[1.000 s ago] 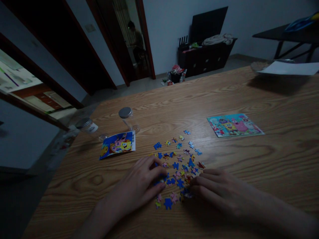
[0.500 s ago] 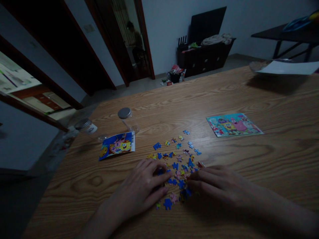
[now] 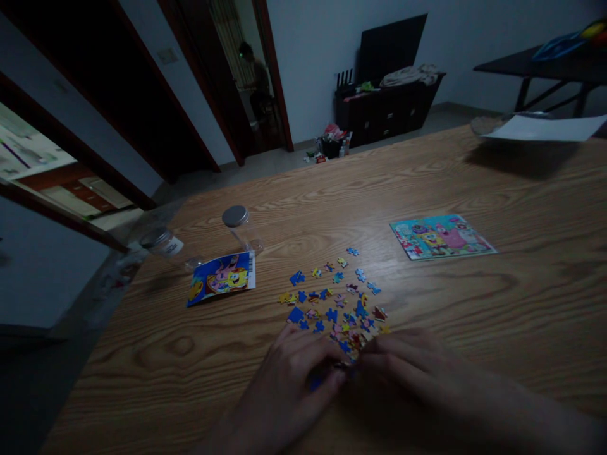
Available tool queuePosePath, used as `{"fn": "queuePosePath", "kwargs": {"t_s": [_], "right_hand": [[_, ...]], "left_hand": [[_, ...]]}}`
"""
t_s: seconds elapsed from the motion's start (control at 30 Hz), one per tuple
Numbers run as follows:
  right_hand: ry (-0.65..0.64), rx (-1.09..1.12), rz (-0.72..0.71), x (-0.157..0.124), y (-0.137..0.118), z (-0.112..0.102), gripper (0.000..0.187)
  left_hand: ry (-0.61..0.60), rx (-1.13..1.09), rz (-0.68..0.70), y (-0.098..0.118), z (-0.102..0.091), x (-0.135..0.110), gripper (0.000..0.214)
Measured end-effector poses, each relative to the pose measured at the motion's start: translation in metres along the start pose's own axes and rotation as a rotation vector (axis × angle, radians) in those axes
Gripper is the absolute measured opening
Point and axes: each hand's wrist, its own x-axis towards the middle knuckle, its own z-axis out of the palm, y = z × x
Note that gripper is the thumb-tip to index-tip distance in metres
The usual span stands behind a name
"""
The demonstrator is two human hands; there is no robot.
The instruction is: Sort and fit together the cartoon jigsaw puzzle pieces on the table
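Note:
Several small loose puzzle pieces, mostly blue with some pink and yellow, lie scattered on the wooden table. My left hand and my right hand lie low over the near edge of the pile, fingertips meeting around a few pieces. Both hands have their fingers curled together in a pinch; what sits between them is hidden in the dim light. A finished cartoon puzzle lies to the right, beyond the pile.
A blue cartoon picture card lies left of the pile. Two clear jars with metal lids stand behind it near the table's left edge. White paper rests at the far right. A person stands in the far doorway.
Both hands have drawn back toward me and closed in on each other, pulling pieces from the near side of the pile. More pieces at the pile's left are uncovered.

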Motion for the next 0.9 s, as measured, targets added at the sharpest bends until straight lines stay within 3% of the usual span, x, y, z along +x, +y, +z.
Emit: {"fn": "queuePosePath", "kwargs": {"t_s": [0.13, 0.23, 0.33, 0.5, 0.7, 0.9], "right_hand": [[-0.015, 0.289, 0.322, 0.001, -0.003, 0.003, 0.021], [0.005, 0.381, 0.41, 0.004, -0.003, 0.004, 0.021], [0.022, 0.38, 0.422, 0.007, -0.003, 0.004, 0.022], [0.021, 0.327, 0.369, 0.011, -0.001, 0.002, 0.02], [0.107, 0.259, 0.313, 0.013, 0.004, 0.004, 0.02], [0.145, 0.183, 0.319, 0.013, 0.026, -0.006, 0.02]], "left_hand": [[-0.001, -0.019, -0.088, -0.003, -0.009, 0.003, 0.013], [0.002, 0.063, -0.16, -0.006, -0.02, 0.006, 0.027], [-0.033, 0.217, -0.162, -0.01, -0.04, 0.007, 0.038], [-0.073, 0.444, -0.212, -0.024, -0.073, 0.0, 0.036], [-0.143, 0.589, -0.21, -0.038, -0.067, -0.005, 0.033], [-0.201, 0.655, -0.188, -0.032, -0.065, 0.0, 0.036]]}}
